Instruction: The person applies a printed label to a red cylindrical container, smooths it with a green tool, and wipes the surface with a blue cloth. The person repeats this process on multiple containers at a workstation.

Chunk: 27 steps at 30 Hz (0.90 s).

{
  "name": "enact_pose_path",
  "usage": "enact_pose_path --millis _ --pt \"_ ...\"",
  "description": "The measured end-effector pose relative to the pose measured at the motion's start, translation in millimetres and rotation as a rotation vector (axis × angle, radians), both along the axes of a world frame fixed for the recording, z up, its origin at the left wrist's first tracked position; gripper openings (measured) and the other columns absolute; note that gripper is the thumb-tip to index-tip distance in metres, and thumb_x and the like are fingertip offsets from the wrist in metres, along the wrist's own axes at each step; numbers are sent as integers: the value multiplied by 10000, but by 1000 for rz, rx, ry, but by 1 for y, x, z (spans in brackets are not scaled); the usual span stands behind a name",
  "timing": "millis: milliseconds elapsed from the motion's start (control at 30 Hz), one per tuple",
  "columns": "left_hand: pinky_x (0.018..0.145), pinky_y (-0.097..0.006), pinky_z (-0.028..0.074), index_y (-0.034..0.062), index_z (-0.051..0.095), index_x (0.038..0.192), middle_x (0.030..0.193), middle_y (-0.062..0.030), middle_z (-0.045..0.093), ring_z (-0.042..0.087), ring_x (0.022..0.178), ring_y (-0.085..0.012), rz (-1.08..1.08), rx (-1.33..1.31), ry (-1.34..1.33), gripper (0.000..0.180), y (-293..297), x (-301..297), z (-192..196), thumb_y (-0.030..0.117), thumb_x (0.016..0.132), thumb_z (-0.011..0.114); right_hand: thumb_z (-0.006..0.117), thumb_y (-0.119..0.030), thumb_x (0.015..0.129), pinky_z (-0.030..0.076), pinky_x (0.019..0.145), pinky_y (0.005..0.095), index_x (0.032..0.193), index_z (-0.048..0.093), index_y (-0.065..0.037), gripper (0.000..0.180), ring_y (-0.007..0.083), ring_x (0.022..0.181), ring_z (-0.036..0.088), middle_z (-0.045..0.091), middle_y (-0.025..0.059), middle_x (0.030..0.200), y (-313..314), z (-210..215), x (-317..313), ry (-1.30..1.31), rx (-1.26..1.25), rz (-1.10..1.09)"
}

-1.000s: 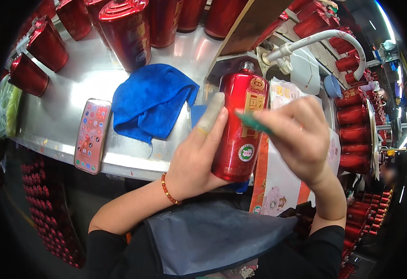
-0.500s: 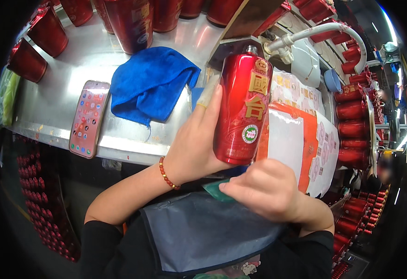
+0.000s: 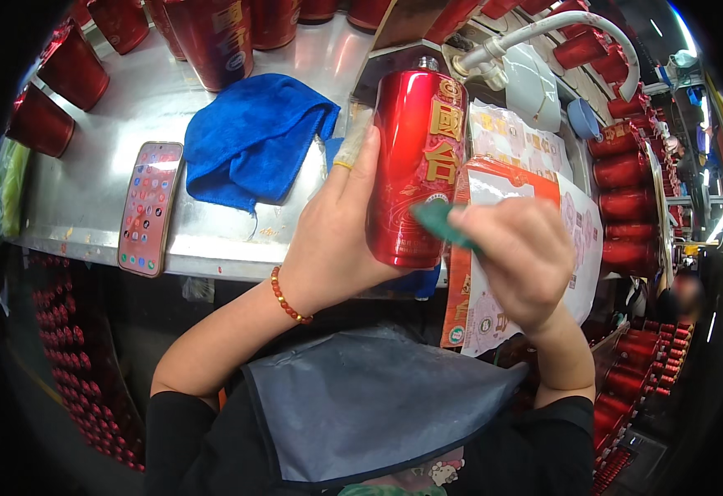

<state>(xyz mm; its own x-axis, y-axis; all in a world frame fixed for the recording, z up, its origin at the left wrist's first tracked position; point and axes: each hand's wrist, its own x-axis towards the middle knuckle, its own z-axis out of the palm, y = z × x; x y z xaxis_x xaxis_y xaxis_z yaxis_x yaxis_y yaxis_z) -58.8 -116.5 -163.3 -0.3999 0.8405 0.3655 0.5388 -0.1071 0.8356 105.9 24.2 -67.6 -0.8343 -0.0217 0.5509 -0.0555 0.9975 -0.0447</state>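
Up from the grey apron [image 3: 378, 405], the right hand [image 3: 527, 256] has swung to the glossy red bottle [image 3: 403, 157], its fingers pinched together on a flat green piece [image 3: 444, 225] overlapping the round emblem low on the front; contact is hard to tell. Clamped round the bottle's left side and base, the left hand [image 3: 337, 219] holds it, neck away, between a blue cloth [image 3: 258, 136] and printed sheets [image 3: 576, 219]; left of the cloth lies a smartphone [image 3: 151, 207]
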Motion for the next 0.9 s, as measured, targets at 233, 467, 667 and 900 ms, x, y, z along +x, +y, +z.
enact_pose_path --millis 233,467,667,900 --pt "882 -447 542 -95 166 1598 1166 -294 601 636 1024 -413 40 72 117 1318 2 0 -3 367 655 963 761 -22 684 502 632 340 1075 786 -70 395 222 741 638 697 44 871 6 4 0 -25 -50 -45" --pt "1120 -446 425 -41 133 1630 1535 -291 386 469 1372 -421 4 27 37 1368 1 1 -3 323 626 988 770 -10 683 490 617 347 1071 780 -63 392 232 725 621 689 48 854 2 11 1 -70 -34 -36" --pt "1159 -443 409 -33 136 1633 1603 -291 348 448 1429 -428 -6 5 13 1353 0 1 -1 304 635 986 773 -29 688 507 643 346 1061 781 -69 375 227 732 624 692 39 864 5 12 -3 -63 -34 -19" --pt "991 -432 526 -22 215 1624 1393 -310 531 611 1214 -430 78 1 88 1248 -1 9 13 259 662 958 760 9 665 462 584 345 1072 783 -69 415 212 679 575 638 29 804 -8 14 0 -85 1 -14"
